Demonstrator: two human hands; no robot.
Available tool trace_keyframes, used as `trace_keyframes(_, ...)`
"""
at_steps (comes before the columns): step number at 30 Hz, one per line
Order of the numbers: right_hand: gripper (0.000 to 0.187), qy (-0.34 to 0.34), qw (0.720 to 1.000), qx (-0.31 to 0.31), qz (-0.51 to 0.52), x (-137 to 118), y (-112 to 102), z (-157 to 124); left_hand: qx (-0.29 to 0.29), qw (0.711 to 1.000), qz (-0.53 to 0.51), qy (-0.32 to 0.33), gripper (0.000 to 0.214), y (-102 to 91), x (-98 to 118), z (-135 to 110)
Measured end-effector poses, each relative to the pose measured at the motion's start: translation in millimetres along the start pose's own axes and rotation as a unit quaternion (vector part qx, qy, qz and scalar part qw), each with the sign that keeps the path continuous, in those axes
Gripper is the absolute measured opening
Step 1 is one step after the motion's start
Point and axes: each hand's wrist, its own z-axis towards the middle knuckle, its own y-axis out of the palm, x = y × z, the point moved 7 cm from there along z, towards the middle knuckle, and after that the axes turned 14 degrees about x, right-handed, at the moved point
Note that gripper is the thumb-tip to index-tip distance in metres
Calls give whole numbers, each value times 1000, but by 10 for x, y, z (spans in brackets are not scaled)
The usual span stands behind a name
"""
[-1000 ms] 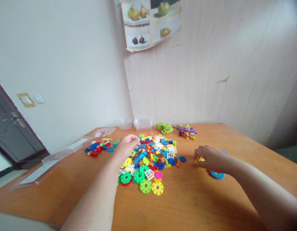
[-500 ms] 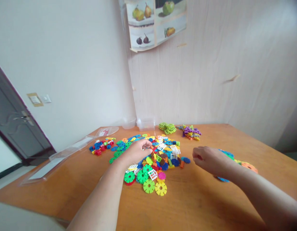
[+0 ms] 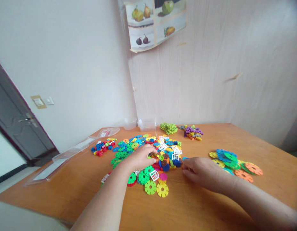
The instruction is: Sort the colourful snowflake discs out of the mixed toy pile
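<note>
Hands, both bare, work at a heap of plastic building pieces [image 3: 125,148] in the middle of the frame, spread on an orange-brown worktop [image 3: 90,195]. The left hand [image 3: 140,158] lies over the heap's centre, fingers bent and thumb a little parted from them, with small brown and yellow-green pieces showing at the gap; I cannot tell whether it grips any of them. The right hand [image 3: 201,170] is at the heap's right edge, fingers curled down next to a blue slotted disc [image 3: 185,158]; its fingertips are partly hidden, so I cannot tell what, if anything, they have hold of.

At the near edge of the heap, a lime slotted disc [image 3: 150,183] and a yellow slotted disc [image 3: 162,194] lie flat side by side, with a white window piece [image 3: 154,175] and a pink disc [image 3: 163,176] just above them in view. Right of centre, a separate pile of slotted discs [image 3: 231,156] in blue, green, yellow and orange lies well apart from the heap. Left of centre sits a cluster of red and blue bricks [image 3: 102,147]. Along the worktop's far edge are clear plastic tubs [image 3: 147,124], green interlocking pieces [image 3: 168,128] and purple interlocking pieces [image 3: 193,131].
</note>
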Motion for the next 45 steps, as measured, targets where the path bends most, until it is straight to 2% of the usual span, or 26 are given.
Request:
trace_keyframes(3, 20, 6, 1000, -9, -1, -17, 4, 5, 4, 1000, 6, -11, 20, -23, 3, 27)
trace_keyframes(11, 20, 6, 1000, -4, 3, -25, -3, 2, 77, 994, -16, -76, 25, -76, -237, 71)
trace_keyframes(17, 20, 3, 1000, 4, 8, 3, 50, 11, 113, 990, -7, -85, 24, -145, -310, 83)
trace_keyframes(22, 17, 7, 1000, 4, -2, -10, 61, 17, 66, 993, -43, -83, 20, -130, -258, 39)
trace_keyframes(26, 15, 8, 1000, -3, 5, -10, 78, 9, 36, 997, 12, -61, 21, -101, -222, 11)
trace_keyframes(31, 14, 8, 1000, -4, 4, 38, 137, 8, 17, 995, 44, -90, 20, -47, -270, -17)
trace_keyframes(40, 14, 8, 1000, -10, 3, 18, 87, 5, 92, 989, -11, -114, 17, -180, -350, 29)
trace_keyframes(45, 17, -1, 1000, 11, 1, -42, 3, 46, 143, 975, -97, -138, 15, -241, -271, 84)
